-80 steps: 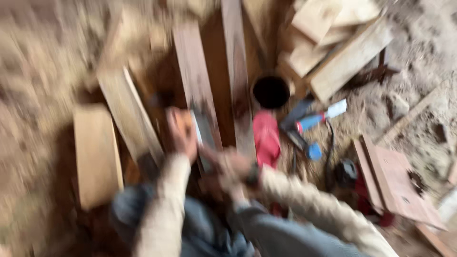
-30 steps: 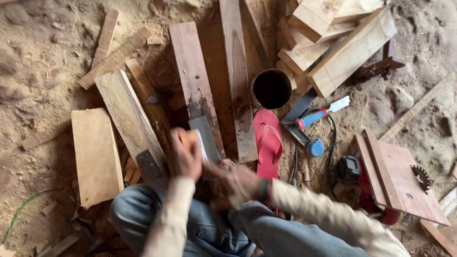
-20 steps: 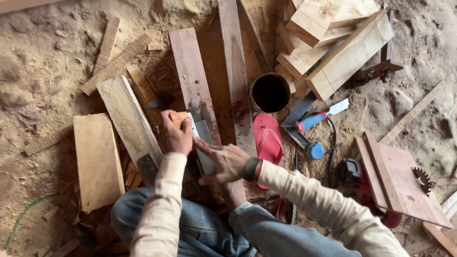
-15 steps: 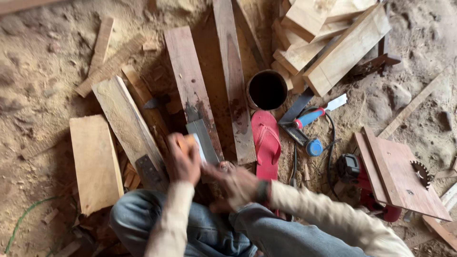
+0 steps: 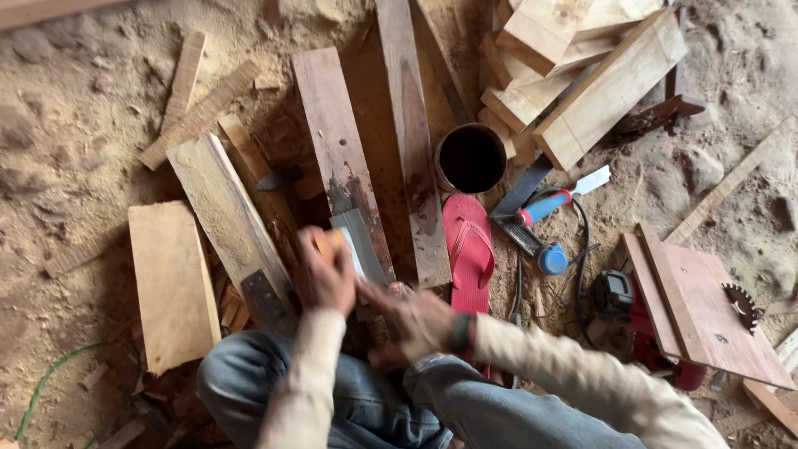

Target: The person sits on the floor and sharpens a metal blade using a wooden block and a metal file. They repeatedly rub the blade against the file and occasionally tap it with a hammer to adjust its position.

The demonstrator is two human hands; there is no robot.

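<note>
Grey metal blade (image 5: 359, 245): flat, narrow, lying on the end of a reddish plank (image 5: 341, 158) on the sandy floor (image 5: 75, 100), just ahead of the person's knees. Judged stiff, fairly light and sharp along its edge; best held flat by its broad faces or back end, away from the edge.

Left hand (image 5: 322, 274): closed round a small orange-brown block (image 5: 330, 243), pressed at the blade's near end; blurred, so the grip is only roughly readable.

Right hand (image 5: 411, 320): fingers partly spread, at the blade's near end; whether it grips anything cannot be told. A dark band sits at the wrist.

Beside: a second long reddish plank (image 5: 411, 141), a pale plank (image 5: 229, 220) and a pale short board (image 5: 170, 283) to the left.

Right of the planks: red sandal (image 5: 468, 254), dark round tin (image 5: 470, 158), blue-and-red handled tool (image 5: 544, 208), red circular saw fixed under a board (image 5: 698, 303).

Far edge: stacked pale offcuts (image 5: 582, 75).
</note>
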